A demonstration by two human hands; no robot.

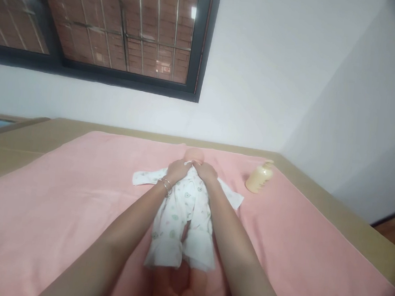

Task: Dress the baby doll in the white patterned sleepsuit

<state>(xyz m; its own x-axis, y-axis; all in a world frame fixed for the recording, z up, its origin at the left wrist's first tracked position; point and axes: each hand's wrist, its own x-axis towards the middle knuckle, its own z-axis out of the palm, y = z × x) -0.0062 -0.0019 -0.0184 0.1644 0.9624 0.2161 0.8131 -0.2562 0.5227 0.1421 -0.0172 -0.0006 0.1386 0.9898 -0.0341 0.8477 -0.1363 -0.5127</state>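
A baby doll lies on its back on a pink blanket (85, 184), its head (194, 155) at the far end and its bare legs (170, 289) towards me. Spread over its body is a white baby bodysuit (187, 200) with a small print, its sleeves stretched out to both sides. My left hand (178, 170), with bracelets at the wrist, is closed on the neckline just below the doll's head. Right beside it, my right hand (205, 172) grips the other side of the neckline. The fingertips of both hands are partly hidden.
A cream pump bottle (259, 178) stands on the blanket to the right. The blanket covers a tan padded surface (338, 212). Behind it is a white wall (253, 79) with a dark-framed, barred window (120, 82) at the upper left.
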